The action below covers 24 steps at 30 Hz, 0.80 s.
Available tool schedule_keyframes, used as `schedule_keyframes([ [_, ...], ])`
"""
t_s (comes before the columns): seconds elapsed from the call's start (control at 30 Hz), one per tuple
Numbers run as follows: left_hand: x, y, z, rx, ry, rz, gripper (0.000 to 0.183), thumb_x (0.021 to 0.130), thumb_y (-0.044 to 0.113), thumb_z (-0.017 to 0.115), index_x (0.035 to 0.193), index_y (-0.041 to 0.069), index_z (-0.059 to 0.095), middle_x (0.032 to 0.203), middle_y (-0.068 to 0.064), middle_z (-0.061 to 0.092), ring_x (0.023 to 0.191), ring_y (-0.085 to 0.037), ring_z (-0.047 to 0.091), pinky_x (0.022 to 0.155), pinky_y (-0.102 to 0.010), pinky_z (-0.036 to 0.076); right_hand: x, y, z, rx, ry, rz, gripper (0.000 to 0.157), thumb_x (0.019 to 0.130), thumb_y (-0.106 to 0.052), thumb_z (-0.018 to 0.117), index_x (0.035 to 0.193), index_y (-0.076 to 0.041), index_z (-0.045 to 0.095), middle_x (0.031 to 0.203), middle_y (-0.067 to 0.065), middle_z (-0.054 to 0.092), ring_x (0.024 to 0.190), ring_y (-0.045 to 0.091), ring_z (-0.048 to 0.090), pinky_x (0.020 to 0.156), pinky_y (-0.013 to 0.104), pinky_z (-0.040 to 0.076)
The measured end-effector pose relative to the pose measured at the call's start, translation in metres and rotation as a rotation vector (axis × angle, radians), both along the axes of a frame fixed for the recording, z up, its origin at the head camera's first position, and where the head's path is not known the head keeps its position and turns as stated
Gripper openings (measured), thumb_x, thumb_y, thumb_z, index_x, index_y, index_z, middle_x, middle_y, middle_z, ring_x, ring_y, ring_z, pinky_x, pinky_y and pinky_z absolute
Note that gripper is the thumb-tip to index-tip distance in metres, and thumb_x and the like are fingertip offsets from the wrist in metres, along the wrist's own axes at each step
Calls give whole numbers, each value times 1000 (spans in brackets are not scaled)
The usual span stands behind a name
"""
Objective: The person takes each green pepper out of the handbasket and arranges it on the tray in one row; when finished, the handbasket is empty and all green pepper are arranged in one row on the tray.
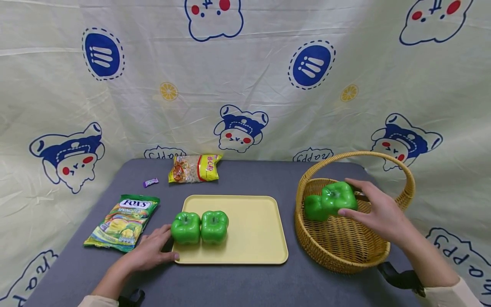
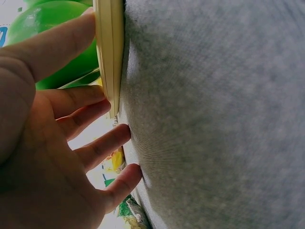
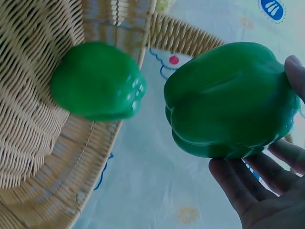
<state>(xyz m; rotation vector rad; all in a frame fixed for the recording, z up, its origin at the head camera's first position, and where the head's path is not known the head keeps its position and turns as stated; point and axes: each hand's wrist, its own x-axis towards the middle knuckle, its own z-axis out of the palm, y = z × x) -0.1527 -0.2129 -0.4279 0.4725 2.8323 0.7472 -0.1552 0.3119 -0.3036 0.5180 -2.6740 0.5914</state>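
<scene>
My right hand (image 1: 379, 211) holds a green bell pepper (image 3: 228, 102) between the thumb and fingers, over the wicker basket (image 1: 339, 265). A second green bell pepper (image 3: 97, 83) lies inside the basket, against its wall, and the held one partly covers it in the head view. On the left, my left hand (image 1: 149, 250) rests at the near left corner of the pale yellow tray (image 1: 255, 230). Its thumb and fingertips meet the tray's rim, with the fingers fairly straight. Two more green bell peppers, a left one (image 1: 186, 228) and a right one (image 1: 215, 227), stand side by side on the tray.
A green Fox's candy bag (image 1: 124, 221) lies left of the tray. Behind it are a small purple wrapped sweet (image 1: 151, 182) and a yellow-ended food packet (image 1: 194, 169). The basket's tall arched handle (image 1: 408, 181) rises near my right hand. A printed cloth hangs behind the grey table.
</scene>
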Motion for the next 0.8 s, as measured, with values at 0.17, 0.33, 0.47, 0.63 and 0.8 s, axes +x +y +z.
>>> schedule_keyframes([
  [0.17,0,0,1,1,-2,1,76,76,42,74,134,2,48,138,-19,46,127,-42,42,89,-62,32,7,-12,-6,-31,55,37,76,75,-28,79,139,-11,43,122,11,55,103,2,53,78,-1,37],
  [0.33,0,0,0,0,-6,2,76,76,43,74,134,2,48,138,-19,45,127,-43,42,90,-63,32,11,-27,-13,-53,87,66,79,72,-25,82,140,-14,43,126,9,55,105,-7,48,82,-2,35],
  [0.47,0,0,0,-1,-3,1,76,76,42,75,134,1,49,138,-19,46,127,-43,42,90,-63,32,12,-39,-19,-59,124,91,79,70,-22,83,138,-14,45,125,8,56,103,3,53,83,0,36],
  [0.63,0,0,0,-3,-2,1,76,76,42,75,134,1,49,138,-19,46,127,-42,42,90,-63,33,12,-53,-27,-90,130,158,79,68,-17,84,137,-10,45,123,5,56,106,-5,49,84,5,42],
  [0.8,0,0,1,1,-14,0,76,76,43,75,134,2,49,139,-19,45,127,-42,42,89,-62,32,12,-67,-33,-107,81,174,78,69,-19,84,136,-10,45,123,2,55,104,0,51,80,19,52],
])
